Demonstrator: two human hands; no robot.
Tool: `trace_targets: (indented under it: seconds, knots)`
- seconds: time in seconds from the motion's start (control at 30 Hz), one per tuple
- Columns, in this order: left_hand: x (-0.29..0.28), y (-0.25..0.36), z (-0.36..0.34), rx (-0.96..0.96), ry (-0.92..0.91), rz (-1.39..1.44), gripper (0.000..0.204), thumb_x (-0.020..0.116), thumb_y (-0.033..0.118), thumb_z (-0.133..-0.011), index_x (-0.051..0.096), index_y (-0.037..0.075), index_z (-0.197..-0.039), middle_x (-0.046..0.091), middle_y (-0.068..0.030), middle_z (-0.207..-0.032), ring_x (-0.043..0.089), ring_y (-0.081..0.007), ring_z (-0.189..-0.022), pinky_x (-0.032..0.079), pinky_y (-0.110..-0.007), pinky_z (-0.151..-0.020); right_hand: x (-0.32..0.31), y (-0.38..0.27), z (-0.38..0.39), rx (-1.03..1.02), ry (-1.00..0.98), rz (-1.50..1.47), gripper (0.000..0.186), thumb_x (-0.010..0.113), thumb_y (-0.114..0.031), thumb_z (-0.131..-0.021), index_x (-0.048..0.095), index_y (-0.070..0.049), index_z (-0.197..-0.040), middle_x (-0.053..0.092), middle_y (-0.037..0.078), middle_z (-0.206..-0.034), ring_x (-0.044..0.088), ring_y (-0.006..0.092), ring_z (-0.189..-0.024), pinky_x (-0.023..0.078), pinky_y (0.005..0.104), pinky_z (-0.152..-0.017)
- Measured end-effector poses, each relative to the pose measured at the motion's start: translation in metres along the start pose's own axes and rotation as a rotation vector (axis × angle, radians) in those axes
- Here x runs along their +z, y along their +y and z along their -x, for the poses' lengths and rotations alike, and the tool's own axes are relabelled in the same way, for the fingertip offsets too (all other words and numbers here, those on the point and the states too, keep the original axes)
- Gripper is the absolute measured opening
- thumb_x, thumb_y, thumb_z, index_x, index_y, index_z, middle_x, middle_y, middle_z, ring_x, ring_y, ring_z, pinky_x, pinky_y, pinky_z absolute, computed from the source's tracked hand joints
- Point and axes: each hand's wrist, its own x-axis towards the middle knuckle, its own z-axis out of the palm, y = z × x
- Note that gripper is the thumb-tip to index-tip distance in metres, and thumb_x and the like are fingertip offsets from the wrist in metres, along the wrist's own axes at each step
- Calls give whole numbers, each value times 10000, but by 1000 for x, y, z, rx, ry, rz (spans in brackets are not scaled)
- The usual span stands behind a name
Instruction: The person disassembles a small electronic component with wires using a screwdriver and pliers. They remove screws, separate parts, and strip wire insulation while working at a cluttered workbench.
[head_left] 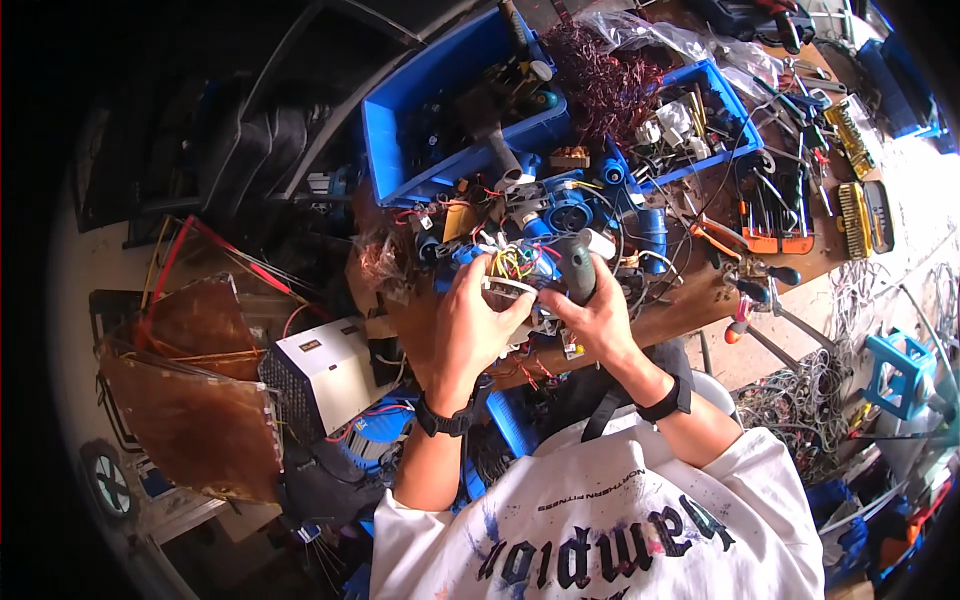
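Note:
My left hand (473,322) pinches a white plastic part (508,287) with a bundle of yellow, green, red and white wires (510,259) just beyond it. Close on the right, my right hand (598,322) grips an upright grey-green cylindrical tool (577,265), its lower part hidden by the fingers. Both hands are over the near edge of a cluttered wooden bench (655,310), among blue motor-like housings (568,210) and loose leads. I cannot tell whether the tool touches the white part.
Blue bins (390,150) of parts line the back, near reddish wire tangles (610,85). Pliers, screwdrivers and brushes (855,215) lie at right. A metal box (320,375) and brown sheets (185,420) stand at lower left. Tangled cables (785,400) and a light-blue stool (900,370) are at lower right.

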Motion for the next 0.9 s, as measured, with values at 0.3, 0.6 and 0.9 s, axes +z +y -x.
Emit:
trace_targets:
  seconds: [0.3, 0.6, 0.9]
  knots:
    - [-5, -11, 1, -119, -135, 519, 569, 785, 81, -770, 416, -8, -1194, 590, -104, -1080, 588, -143, -963, 514, -303, -825, -4, -10, 0, 218, 9, -142, 408, 768, -143, -801, 535, -33, -1117, 598, -14, -801, 506, 38, -584, 415, 210, -484]
    - [-2, 5, 22, -120, 81, 257, 502, 783, 86, -774, 427, 17, -1121, 571, -85, -1026, 574, -154, -973, 476, -301, -851, 5, -16, 9, 143, 85, -187, 398, 755, -88, -807, 540, -31, -1137, 614, 6, -907, 564, 67, -762, 482, 227, -661]
    - [9, 14, 30, 166, 302, 327, 494, 777, -20, -724, 457, 19, -1098, 572, -100, -1040, 568, -171, -966, 465, -313, -877, 1, -13, 19, -49, -18, -275, 484, 819, -83, -745, 513, -45, -1117, 592, 32, -1020, 571, 106, -910, 492, 263, -781]
